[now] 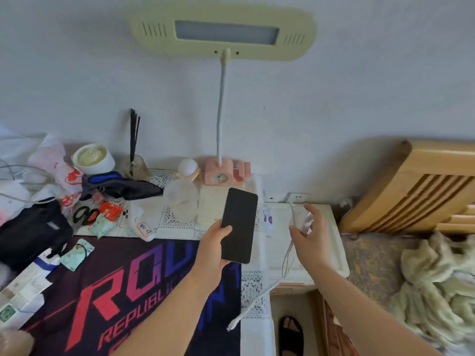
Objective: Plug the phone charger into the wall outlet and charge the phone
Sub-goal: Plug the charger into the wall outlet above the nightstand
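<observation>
My left hand holds a black phone by its lower edge, screen dark and facing up, above the desk. My right hand is closed around a small pale charger block, blurred, just below and in front of the white wall outlet. A thin white cable hangs from that hand, and its free plug end lies on the desk edge. The charger is apart from the outlet.
A desk lamp on a pink clock base stands at the back. A clear bottle, scissors, bags and packets crowd the left. A white cabinet top lies under my right hand, with a wooden headboard and bedding on the right.
</observation>
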Demonstrator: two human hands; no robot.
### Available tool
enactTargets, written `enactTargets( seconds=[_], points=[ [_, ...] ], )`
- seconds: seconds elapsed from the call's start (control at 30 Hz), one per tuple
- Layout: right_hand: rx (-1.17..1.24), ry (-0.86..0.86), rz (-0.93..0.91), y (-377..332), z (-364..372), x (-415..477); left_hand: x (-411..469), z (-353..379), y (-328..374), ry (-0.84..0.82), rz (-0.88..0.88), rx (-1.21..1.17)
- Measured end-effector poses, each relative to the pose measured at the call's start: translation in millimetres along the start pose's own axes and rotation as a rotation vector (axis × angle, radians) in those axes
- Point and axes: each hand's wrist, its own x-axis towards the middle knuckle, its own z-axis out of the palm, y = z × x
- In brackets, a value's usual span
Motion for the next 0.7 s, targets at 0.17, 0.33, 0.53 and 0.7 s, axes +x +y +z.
enactTargets(
  seconds=[0.17, 0.33, 0.53, 0.7],
  points=[
    [-0.001, 0.022, 0.003, 22.2, -50.9, 65.2, 27.2, 71.5, -18.1, -0.016, 0.002, 0.039],
    [-0.011, -0.018, -0.012, 57.6, -86.3, 136.8, 65.0, 145.9, -49.5, 0.035, -0.036, -0.005],
    [-0.084, -0.175, -0.061, 100.2, -117.3, 205.4, 112.1, 202.6, -76.7, 0.178, -0.073, -0.055],
    [-0.103, -0.291, -0.075, 129.3, -113.9, 233.3, 144.8, 201.2, -84.6, 0.233, -0.081, -0.021]
  ],
)
